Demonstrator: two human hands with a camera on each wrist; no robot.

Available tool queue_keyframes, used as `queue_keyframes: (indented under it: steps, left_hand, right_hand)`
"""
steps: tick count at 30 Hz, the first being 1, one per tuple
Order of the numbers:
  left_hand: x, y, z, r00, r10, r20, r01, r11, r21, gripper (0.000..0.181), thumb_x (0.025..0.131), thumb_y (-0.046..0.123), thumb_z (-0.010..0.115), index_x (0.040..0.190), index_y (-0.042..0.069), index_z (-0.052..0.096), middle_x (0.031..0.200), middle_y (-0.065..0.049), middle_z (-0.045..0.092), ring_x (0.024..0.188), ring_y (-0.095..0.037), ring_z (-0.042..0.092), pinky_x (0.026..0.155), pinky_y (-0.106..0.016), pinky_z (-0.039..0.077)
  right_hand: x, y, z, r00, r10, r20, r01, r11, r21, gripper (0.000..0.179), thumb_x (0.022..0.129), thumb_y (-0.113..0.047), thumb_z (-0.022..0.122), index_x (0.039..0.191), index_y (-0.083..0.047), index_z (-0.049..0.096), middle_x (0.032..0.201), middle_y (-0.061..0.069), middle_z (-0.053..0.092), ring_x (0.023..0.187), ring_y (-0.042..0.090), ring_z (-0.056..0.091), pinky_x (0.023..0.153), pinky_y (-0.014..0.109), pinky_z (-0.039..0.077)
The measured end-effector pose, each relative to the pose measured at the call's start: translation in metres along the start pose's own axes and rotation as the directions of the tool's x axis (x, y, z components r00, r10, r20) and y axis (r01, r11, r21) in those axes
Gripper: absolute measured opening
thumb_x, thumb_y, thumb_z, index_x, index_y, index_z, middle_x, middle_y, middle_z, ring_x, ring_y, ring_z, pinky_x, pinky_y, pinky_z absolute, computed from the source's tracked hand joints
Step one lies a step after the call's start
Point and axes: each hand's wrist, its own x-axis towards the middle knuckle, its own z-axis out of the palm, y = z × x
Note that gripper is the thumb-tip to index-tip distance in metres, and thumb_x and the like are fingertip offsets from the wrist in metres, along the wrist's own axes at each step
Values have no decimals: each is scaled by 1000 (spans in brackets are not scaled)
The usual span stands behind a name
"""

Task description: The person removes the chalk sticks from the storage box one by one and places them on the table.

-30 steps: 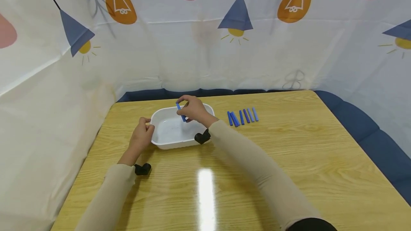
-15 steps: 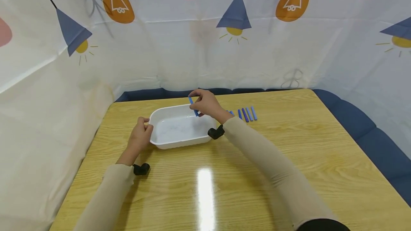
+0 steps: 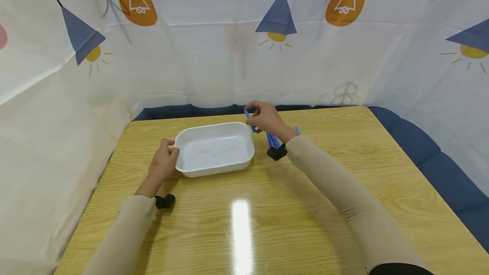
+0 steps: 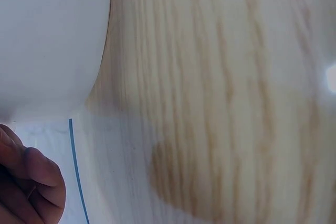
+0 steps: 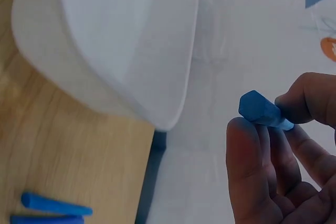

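Observation:
My right hand pinches a blue crayon-like stick between thumb and fingers, just beyond the right end of a white plastic basin. The stick's six-sided end shows in the right wrist view. At the basin's left end, my left hand grips the rim with thumb and fingers. Only its curled fingers show in the left wrist view, beside the basin wall. More blue sticks lie on the table under the right wrist, partly hidden by it.
The wooden table carries the basin and sticks. A dark blue padded seat runs along its far and right edges. Behind hangs a white cloth printed with lamps and bulbs. Each wrist wears a black camera mount.
The right hand has moved right, from over the basin to beyond its right end, still pinching the blue stick. Its wrist now covers part of the stick row. The left hand stays at the rim.

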Motion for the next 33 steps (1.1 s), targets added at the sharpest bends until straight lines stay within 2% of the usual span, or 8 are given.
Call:
queue_keyframes:
  steps: [11, 15, 19, 28, 33]
  left_hand:
    - [0, -1, 1, 1000, 11, -6, -11, 1000, 6, 51, 98, 29, 33, 142, 3, 31, 113, -22, 56, 94, -28, 55, 75, -32, 48]
    - [-1, 0, 0, 1000, 7, -8, -7, 1000, 6, 51, 98, 30, 32, 142, 2, 31, 112, -21, 55, 94, -28, 54, 76, -33, 48]
    - [-2, 1, 0, 1000, 1, 0, -1, 1000, -3, 52, 99, 30, 32, 142, 3, 30, 115, -22, 55, 97, -29, 54, 80, -36, 49]
    - [-1, 1, 1, 1000, -6, 11, 6, 1000, -9, 52, 98, 31, 32, 143, 4, 29, 120, -24, 54, 100, -31, 55, 84, -40, 50]
    - [-1, 2, 0, 1000, -17, 13, 17, 1000, -10, 52, 99, 30, 32, 143, 4, 29, 120, -24, 54, 100, -30, 54, 83, -39, 50]
  right_hand:
    - [-4, 25, -44, 997, 64, -47, -67, 995, -76, 42, 87, -16, 65, 128, -17, 56, 90, 10, 59, 74, 23, 62, 60, 33, 57]
    - [-7, 31, -57, 994, 84, -65, -89, 994, -68, 43, 88, -16, 65, 129, -16, 56, 90, 10, 58, 74, 24, 61, 63, 38, 57]
    - [-9, 40, -68, 990, 109, -87, -113, 992, -52, 43, 88, -16, 64, 130, -16, 55, 92, 10, 57, 74, 23, 61, 68, 43, 57]
    - [-9, 74, -86, 978, 166, -130, -175, 983, -61, 44, 89, -16, 62, 132, -14, 54, 100, 12, 58, 79, 23, 62, 65, 38, 57]
    - [-12, 92, -96, 968, 203, -145, -213, 975, -60, 46, 90, -16, 61, 134, -12, 51, 108, 17, 58, 85, 25, 62, 71, 41, 57]
